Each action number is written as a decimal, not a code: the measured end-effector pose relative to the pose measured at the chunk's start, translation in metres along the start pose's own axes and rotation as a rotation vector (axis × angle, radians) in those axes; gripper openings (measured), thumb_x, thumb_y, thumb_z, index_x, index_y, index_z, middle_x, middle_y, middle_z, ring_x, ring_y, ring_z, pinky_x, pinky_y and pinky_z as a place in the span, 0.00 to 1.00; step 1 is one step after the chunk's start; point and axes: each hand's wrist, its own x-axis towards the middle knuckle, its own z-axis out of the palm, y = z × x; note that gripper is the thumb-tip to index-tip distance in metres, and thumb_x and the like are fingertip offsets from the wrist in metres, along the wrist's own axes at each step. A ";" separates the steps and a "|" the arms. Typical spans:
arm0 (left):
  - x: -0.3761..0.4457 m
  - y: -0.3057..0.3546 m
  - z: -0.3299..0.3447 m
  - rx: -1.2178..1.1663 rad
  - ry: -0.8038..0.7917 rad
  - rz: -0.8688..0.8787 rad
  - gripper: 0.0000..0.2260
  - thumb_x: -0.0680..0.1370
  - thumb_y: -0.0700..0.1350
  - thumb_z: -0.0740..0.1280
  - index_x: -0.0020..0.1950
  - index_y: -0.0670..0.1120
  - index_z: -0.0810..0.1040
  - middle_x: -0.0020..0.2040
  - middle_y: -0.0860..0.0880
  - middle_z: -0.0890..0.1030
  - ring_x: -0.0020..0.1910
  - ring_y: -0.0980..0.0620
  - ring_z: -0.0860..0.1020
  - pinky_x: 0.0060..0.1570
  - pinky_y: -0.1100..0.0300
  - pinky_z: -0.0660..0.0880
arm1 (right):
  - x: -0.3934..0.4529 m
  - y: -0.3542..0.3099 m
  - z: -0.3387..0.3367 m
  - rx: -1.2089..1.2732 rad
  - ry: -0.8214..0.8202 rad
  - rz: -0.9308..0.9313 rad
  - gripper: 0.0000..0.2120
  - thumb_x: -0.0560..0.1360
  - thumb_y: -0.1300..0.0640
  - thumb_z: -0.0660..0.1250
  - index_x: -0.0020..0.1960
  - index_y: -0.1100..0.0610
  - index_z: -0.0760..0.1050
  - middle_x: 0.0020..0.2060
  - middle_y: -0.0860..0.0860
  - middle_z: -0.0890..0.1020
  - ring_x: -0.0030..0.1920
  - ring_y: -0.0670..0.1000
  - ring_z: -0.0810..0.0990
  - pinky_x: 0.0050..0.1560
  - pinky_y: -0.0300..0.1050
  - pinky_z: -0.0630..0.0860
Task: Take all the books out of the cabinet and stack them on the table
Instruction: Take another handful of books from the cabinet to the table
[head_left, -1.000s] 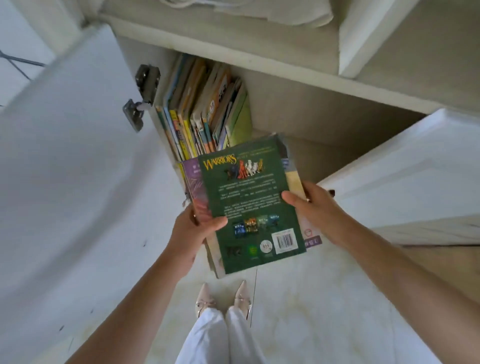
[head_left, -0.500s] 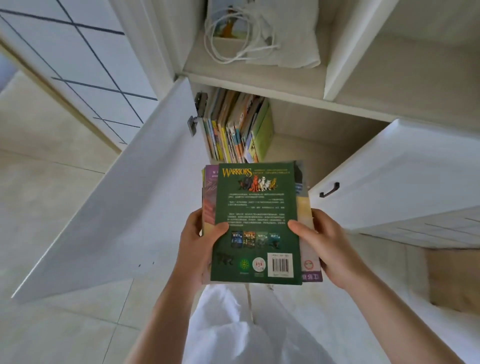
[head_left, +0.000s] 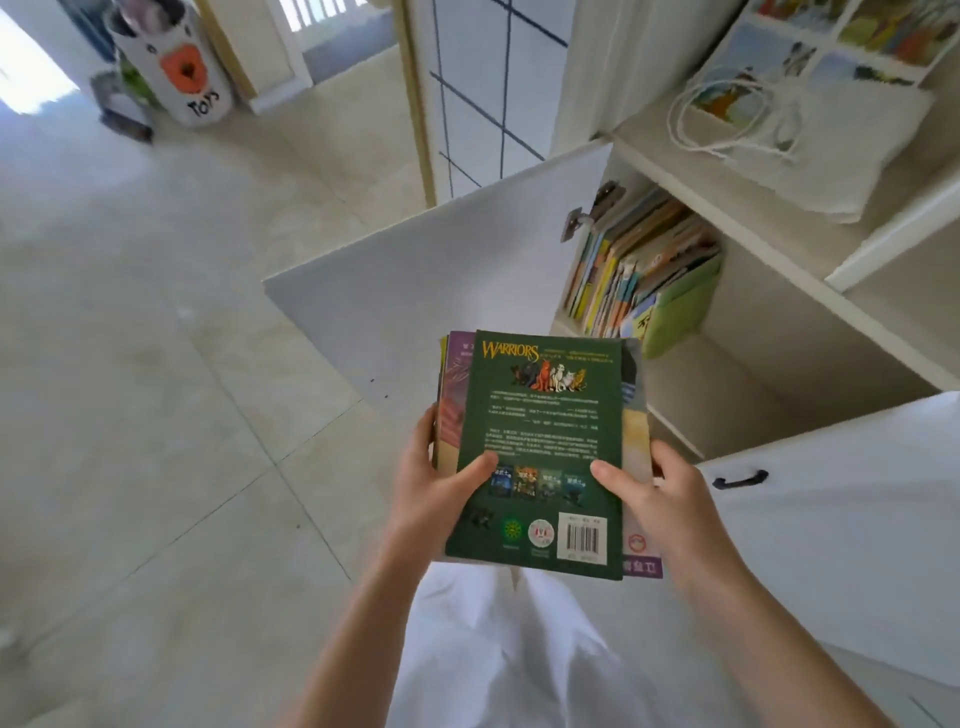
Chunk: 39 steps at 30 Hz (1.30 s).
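Note:
I hold a small stack of books (head_left: 540, 426) flat in front of me, a green "Warriors" back cover on top. My left hand (head_left: 436, 488) grips its left edge with the thumb on the cover. My right hand (head_left: 660, 499) grips the right edge the same way. Further books (head_left: 639, 270) stand leaning in a row at the left end of the open cabinet (head_left: 769, 364), up and to the right of the stack. No table is in view.
The left cabinet door (head_left: 441, 291) swings wide open just beyond the stack. The right door (head_left: 841, 519) with a black handle is open beside my right arm. A white cloth bag (head_left: 810, 140) lies on the shelf above. A toy bin (head_left: 176, 67) stands far left on the tiled floor.
The stack has come up and away from the cabinet in both hands. My view has swung left, so the cabinet now sits at the right and the room's floor shows.

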 end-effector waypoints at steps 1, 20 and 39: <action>-0.010 -0.003 -0.005 -0.017 0.044 0.009 0.27 0.72 0.38 0.74 0.65 0.58 0.68 0.50 0.55 0.83 0.44 0.53 0.85 0.36 0.59 0.81 | -0.002 -0.003 0.004 -0.035 -0.038 -0.028 0.07 0.72 0.55 0.72 0.49 0.49 0.78 0.43 0.46 0.85 0.44 0.50 0.85 0.46 0.52 0.82; -0.229 -0.130 -0.153 -0.422 0.943 0.131 0.34 0.71 0.42 0.76 0.70 0.61 0.65 0.59 0.52 0.79 0.53 0.48 0.82 0.44 0.50 0.83 | -0.137 -0.012 0.194 -0.533 -0.881 -0.390 0.11 0.73 0.55 0.72 0.50 0.46 0.71 0.46 0.50 0.83 0.45 0.52 0.84 0.43 0.56 0.83; -0.525 -0.324 -0.198 -0.687 1.575 -0.108 0.29 0.72 0.45 0.75 0.68 0.62 0.66 0.57 0.57 0.80 0.54 0.53 0.81 0.51 0.51 0.81 | -0.439 0.153 0.321 -0.958 -1.387 -0.353 0.13 0.73 0.58 0.71 0.55 0.52 0.73 0.42 0.51 0.83 0.38 0.52 0.86 0.41 0.53 0.83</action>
